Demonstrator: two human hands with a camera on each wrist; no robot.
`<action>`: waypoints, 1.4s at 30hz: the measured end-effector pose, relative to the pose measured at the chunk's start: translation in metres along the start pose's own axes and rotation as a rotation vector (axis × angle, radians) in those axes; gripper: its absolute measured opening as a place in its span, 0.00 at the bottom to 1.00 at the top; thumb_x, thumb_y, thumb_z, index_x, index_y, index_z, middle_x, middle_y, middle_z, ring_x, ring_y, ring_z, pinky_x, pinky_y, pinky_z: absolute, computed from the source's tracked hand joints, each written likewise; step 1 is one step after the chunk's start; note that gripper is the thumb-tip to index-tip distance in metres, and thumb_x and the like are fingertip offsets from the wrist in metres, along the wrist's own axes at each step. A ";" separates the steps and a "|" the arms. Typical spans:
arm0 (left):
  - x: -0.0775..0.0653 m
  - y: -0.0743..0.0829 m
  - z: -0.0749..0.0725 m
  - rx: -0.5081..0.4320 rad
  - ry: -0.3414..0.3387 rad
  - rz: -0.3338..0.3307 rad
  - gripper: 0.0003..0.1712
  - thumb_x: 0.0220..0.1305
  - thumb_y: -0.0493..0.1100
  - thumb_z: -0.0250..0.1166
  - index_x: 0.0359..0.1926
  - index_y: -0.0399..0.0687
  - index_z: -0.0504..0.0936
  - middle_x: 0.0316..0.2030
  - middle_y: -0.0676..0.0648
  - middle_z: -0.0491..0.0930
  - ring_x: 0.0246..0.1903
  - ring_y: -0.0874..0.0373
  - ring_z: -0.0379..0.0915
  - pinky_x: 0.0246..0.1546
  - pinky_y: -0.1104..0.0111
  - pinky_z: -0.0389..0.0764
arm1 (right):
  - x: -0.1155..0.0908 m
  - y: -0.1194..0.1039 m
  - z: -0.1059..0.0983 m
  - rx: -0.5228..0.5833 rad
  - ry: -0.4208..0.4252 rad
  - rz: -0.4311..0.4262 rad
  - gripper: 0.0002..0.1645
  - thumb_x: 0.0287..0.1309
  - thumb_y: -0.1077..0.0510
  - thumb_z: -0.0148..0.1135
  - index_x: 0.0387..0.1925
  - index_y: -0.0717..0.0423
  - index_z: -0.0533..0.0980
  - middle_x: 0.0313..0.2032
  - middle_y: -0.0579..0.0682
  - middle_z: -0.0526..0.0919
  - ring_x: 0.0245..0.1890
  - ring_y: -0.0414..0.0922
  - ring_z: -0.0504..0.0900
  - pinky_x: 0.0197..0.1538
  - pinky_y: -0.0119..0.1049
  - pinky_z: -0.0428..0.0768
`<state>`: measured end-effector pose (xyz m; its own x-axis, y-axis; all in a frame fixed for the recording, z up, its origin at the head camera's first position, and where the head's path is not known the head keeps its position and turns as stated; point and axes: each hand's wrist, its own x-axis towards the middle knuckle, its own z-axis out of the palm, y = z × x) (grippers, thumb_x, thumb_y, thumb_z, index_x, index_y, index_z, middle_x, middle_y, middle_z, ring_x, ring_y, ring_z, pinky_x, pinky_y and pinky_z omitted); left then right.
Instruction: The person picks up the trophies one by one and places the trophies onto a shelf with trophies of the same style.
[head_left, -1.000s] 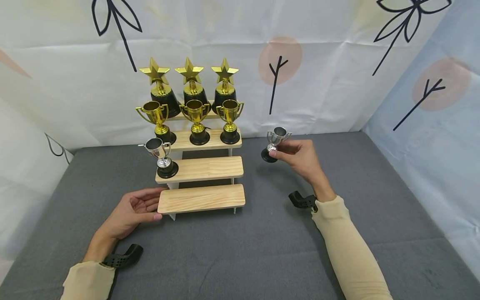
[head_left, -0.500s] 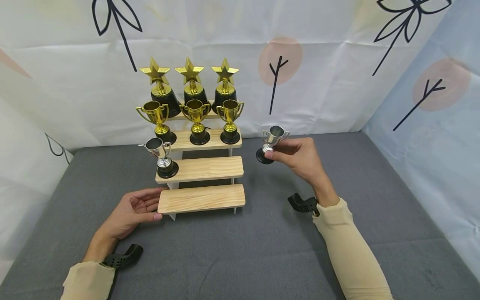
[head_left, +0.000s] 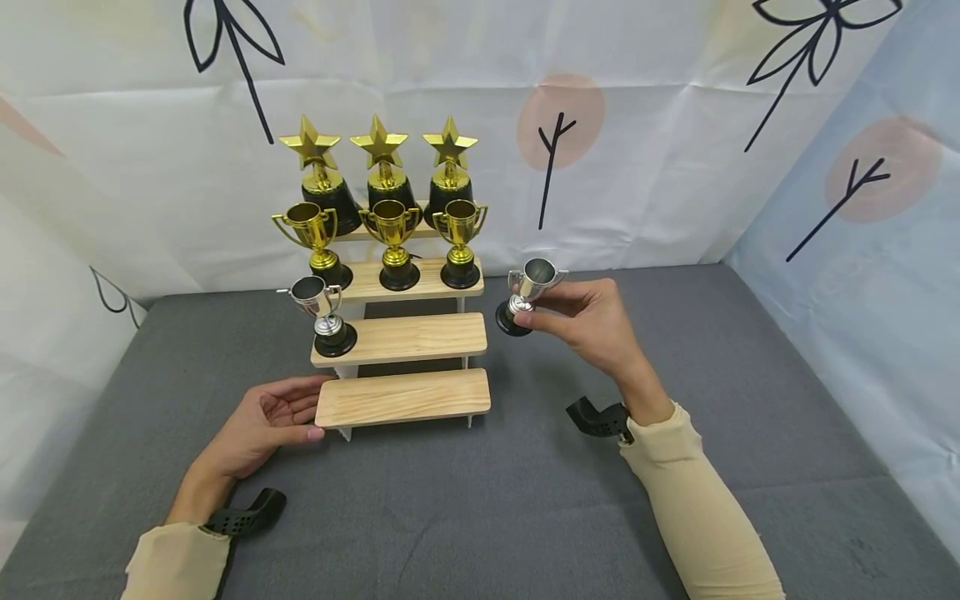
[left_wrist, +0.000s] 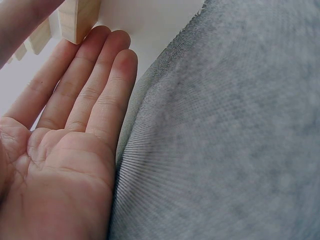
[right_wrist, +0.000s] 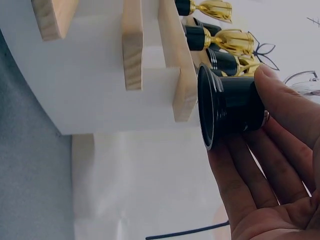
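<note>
My right hand (head_left: 596, 325) pinches a small silver trophy cup (head_left: 534, 280) by its stem and black base, thumb in front. The cup tilts slightly and is off the table, right of the wooden tiered display stand (head_left: 405, 396). In the right wrist view its black base (right_wrist: 232, 105) points at the ends of the shelves. My left hand (head_left: 258, 425) lies beside the bottom shelf's left end, thumb at its front corner. The left wrist view shows these fingers (left_wrist: 107, 100) straight, tips right at the board's end (left_wrist: 79, 22). Another silver trophy cup (head_left: 318, 300) stands on the second shelf's left end.
Three gold trophy cups (head_left: 393, 225) stand on the third shelf, with three gold star trophies (head_left: 381, 150) on the top shelf behind. A printed white cloth backdrop (head_left: 637, 167) rises behind the grey table (head_left: 465, 517).
My right hand has carried the silver trophy cup left, closer to the stand, and slightly towards me. The left hand and the stand have not moved.
</note>
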<state>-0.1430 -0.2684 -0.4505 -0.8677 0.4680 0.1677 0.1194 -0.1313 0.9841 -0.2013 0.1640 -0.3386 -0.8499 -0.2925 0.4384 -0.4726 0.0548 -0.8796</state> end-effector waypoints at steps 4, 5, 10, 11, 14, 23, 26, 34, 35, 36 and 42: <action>0.000 0.000 0.000 -0.002 0.000 0.002 0.38 0.53 0.14 0.65 0.67 0.21 0.66 0.59 0.47 0.80 0.58 0.57 0.78 0.59 0.66 0.80 | -0.001 0.000 0.004 0.005 -0.005 0.004 0.17 0.48 0.75 0.75 0.43 0.68 0.86 0.43 0.59 0.89 0.50 0.50 0.87 0.57 0.44 0.85; -0.001 0.000 0.000 -0.003 0.000 0.002 0.38 0.53 0.14 0.64 0.67 0.21 0.66 0.58 0.47 0.80 0.58 0.57 0.78 0.59 0.66 0.80 | -0.001 -0.001 0.006 0.009 -0.007 0.005 0.17 0.49 0.75 0.75 0.43 0.68 0.86 0.43 0.59 0.89 0.50 0.50 0.87 0.57 0.44 0.85; -0.001 0.001 0.000 0.000 0.005 -0.004 0.38 0.53 0.15 0.65 0.67 0.22 0.67 0.58 0.47 0.80 0.58 0.57 0.79 0.59 0.66 0.80 | -0.002 -0.002 0.011 0.036 -0.012 0.003 0.16 0.49 0.75 0.75 0.43 0.69 0.86 0.42 0.57 0.89 0.49 0.53 0.87 0.57 0.45 0.85; -0.001 0.001 0.000 -0.001 0.005 -0.005 0.38 0.53 0.15 0.65 0.67 0.22 0.67 0.58 0.48 0.80 0.58 0.57 0.79 0.59 0.66 0.81 | -0.003 -0.002 0.012 0.041 -0.014 0.003 0.16 0.49 0.75 0.75 0.42 0.69 0.86 0.42 0.57 0.89 0.49 0.53 0.87 0.57 0.45 0.85; 0.000 0.000 0.000 -0.004 0.005 -0.008 0.38 0.53 0.15 0.65 0.67 0.22 0.66 0.58 0.48 0.80 0.58 0.57 0.79 0.59 0.66 0.81 | -0.003 -0.002 0.015 0.051 -0.017 0.003 0.16 0.49 0.75 0.75 0.42 0.69 0.86 0.42 0.58 0.89 0.49 0.52 0.87 0.57 0.46 0.85; 0.000 -0.002 0.000 -0.017 0.003 -0.001 0.38 0.53 0.14 0.65 0.67 0.22 0.67 0.58 0.47 0.80 0.58 0.57 0.79 0.59 0.66 0.80 | -0.001 -0.003 0.026 0.071 -0.045 0.022 0.15 0.48 0.74 0.76 0.42 0.69 0.86 0.41 0.58 0.89 0.48 0.52 0.87 0.55 0.47 0.86; 0.000 -0.002 0.000 -0.013 0.008 -0.005 0.38 0.53 0.14 0.65 0.67 0.24 0.68 0.58 0.47 0.80 0.58 0.57 0.79 0.59 0.66 0.80 | 0.002 -0.001 0.033 0.065 -0.053 0.050 0.15 0.49 0.73 0.76 0.42 0.68 0.87 0.39 0.57 0.89 0.46 0.51 0.88 0.52 0.46 0.87; 0.000 -0.001 0.000 0.004 0.022 -0.021 0.39 0.53 0.15 0.66 0.67 0.23 0.67 0.58 0.50 0.80 0.57 0.58 0.79 0.59 0.66 0.81 | 0.012 0.003 0.051 0.054 -0.087 0.089 0.14 0.51 0.70 0.77 0.42 0.67 0.87 0.40 0.56 0.90 0.45 0.49 0.88 0.52 0.46 0.87; 0.000 -0.001 0.000 0.006 0.024 -0.022 0.39 0.52 0.15 0.66 0.67 0.23 0.67 0.58 0.49 0.80 0.57 0.58 0.79 0.59 0.66 0.81 | 0.014 0.003 0.053 0.050 -0.090 0.089 0.14 0.51 0.69 0.77 0.42 0.67 0.87 0.40 0.56 0.90 0.45 0.49 0.88 0.54 0.46 0.87; 0.000 0.000 0.001 0.008 0.027 -0.023 0.39 0.52 0.15 0.66 0.67 0.24 0.67 0.58 0.49 0.80 0.57 0.58 0.79 0.58 0.66 0.81 | 0.015 0.003 0.055 0.045 -0.092 0.091 0.14 0.51 0.69 0.77 0.42 0.66 0.87 0.39 0.55 0.90 0.45 0.49 0.88 0.55 0.46 0.86; 0.000 0.000 0.001 0.003 0.021 -0.018 0.38 0.52 0.15 0.66 0.66 0.26 0.69 0.58 0.49 0.80 0.58 0.58 0.79 0.59 0.66 0.80 | 0.024 0.004 0.068 0.057 -0.116 0.112 0.13 0.52 0.68 0.77 0.42 0.67 0.87 0.39 0.55 0.89 0.45 0.48 0.88 0.54 0.45 0.87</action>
<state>-0.1425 -0.2679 -0.4507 -0.8796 0.4519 0.1486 0.1048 -0.1206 0.9872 -0.2080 0.0921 -0.3444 -0.8623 -0.3957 0.3161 -0.3599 0.0398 -0.9321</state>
